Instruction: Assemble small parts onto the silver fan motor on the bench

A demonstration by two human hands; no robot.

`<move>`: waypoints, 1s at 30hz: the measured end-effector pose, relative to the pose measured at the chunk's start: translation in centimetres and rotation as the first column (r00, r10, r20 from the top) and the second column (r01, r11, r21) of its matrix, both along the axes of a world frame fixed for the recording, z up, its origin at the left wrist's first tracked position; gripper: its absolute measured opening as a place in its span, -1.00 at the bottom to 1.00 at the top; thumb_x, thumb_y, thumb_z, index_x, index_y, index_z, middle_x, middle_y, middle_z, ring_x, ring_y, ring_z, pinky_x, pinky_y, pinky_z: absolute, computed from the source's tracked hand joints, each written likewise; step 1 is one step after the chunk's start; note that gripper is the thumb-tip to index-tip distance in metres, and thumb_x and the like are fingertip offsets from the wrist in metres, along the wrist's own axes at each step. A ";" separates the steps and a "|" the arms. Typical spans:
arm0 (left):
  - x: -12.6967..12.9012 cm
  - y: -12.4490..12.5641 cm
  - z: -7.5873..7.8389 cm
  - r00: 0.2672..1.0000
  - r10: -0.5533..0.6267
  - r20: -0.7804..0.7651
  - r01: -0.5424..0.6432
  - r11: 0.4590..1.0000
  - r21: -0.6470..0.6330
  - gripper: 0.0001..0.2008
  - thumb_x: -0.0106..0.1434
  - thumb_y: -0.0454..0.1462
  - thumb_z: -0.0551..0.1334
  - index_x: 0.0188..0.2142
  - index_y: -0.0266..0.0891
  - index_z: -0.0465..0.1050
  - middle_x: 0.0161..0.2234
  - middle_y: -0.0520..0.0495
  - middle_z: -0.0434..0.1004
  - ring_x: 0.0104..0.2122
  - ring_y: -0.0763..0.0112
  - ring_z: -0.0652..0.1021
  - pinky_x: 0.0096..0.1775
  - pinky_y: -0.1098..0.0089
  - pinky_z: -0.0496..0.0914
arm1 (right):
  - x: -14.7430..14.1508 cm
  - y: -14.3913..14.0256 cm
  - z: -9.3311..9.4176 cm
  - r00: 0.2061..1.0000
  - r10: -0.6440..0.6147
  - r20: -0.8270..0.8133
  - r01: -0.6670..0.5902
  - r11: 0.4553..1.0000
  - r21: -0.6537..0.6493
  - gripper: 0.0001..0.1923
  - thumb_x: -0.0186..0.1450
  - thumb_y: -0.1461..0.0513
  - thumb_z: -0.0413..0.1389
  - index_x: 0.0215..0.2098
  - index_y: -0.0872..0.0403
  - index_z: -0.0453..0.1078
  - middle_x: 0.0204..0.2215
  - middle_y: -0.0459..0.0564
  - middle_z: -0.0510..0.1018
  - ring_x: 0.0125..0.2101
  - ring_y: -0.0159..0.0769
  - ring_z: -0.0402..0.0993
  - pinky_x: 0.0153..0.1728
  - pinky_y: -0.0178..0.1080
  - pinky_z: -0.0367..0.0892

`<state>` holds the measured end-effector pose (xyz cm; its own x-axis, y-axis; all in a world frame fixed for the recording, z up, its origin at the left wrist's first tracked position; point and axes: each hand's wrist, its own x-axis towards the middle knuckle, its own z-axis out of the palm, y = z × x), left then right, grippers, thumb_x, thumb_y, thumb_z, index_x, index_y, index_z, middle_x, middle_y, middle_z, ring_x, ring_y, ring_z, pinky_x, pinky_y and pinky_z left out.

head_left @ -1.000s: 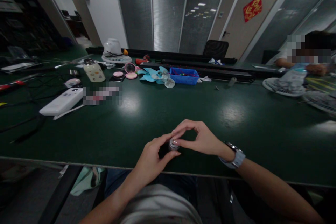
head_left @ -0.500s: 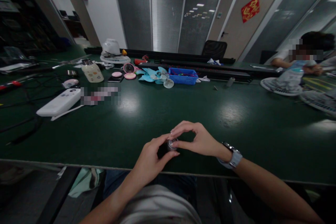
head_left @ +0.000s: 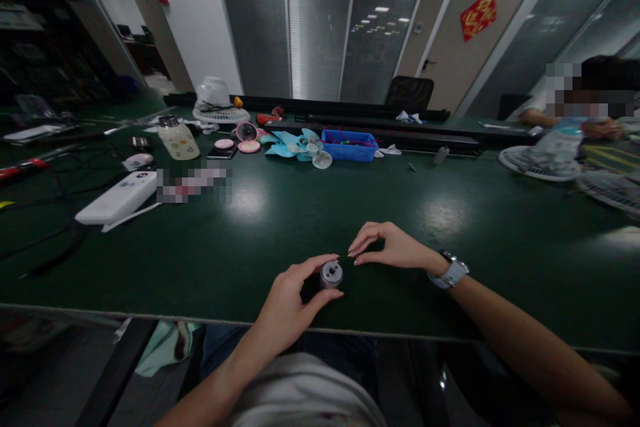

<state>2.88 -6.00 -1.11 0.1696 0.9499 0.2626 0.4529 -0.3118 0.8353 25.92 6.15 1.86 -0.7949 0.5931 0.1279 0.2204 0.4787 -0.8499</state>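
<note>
A small round metal motor [head_left: 331,274] stands upright on the green tabletop near the front edge. Its top face shows a dark centre and small holes. My left hand [head_left: 295,297] curls around it, fingers on the far side and thumb on the near side. To the right of the motor, my right hand [head_left: 387,247] hovers above the table, apart from it. Its thumb and fingertips come close together in a pinch; whatever may be between them is too small to make out. A watch is on the right wrist.
Across the back lie a blue tray [head_left: 350,147] with wires, light-blue fan blades [head_left: 287,145], a patterned bottle [head_left: 177,140] and a white fan part [head_left: 215,97]. A white box-like device [head_left: 117,199] and cables lie left. Another person sits far right behind a fan grille [head_left: 540,165].
My right hand has lifted off the motor's top and moved right, uncovering its face. My left hand stays around the motor.
</note>
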 end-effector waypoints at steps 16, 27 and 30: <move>-0.1 -0.1 0.0 1.000 -0.009 -0.010 0.009 1.000 -0.022 -0.56 0.22 -0.28 0.37 0.09 -0.11 0.42 0.01 -0.07 0.59 -0.05 0.19 0.57 0.01 0.24 0.40 | 0.0 0.3 -0.3 0.992 -0.052 0.116 0.017 0.959 0.284 -0.77 0.24 0.01 0.29 -0.21 -0.09 0.63 -0.41 -0.11 0.34 -0.33 -0.29 0.30 -0.29 -0.25 0.20; -0.2 0.1 -0.6 1.000 -0.010 0.001 0.010 1.000 0.028 -0.57 0.22 -0.25 0.37 0.08 -0.18 0.42 -0.01 -0.11 0.60 -0.07 0.17 0.58 -0.02 0.24 0.41 | -4.2 -4.4 1.1 0.983 -0.087 -0.161 0.114 0.980 0.162 -0.82 0.30 0.12 0.26 -0.21 0.03 0.62 -0.49 -0.13 0.32 -0.45 -0.37 0.27 -0.46 -0.32 0.15; -0.2 0.1 -0.5 1.000 -0.017 -0.005 0.017 1.000 0.016 -0.58 0.22 -0.25 0.37 0.07 -0.17 0.43 -0.01 -0.10 0.60 -0.07 0.17 0.58 -0.02 0.24 0.41 | -4.2 -4.4 1.0 0.987 -0.081 -0.137 0.105 0.978 0.183 -0.85 0.30 0.17 0.27 -0.21 0.05 0.62 -0.49 -0.13 0.32 -0.43 -0.36 0.26 -0.44 -0.32 0.16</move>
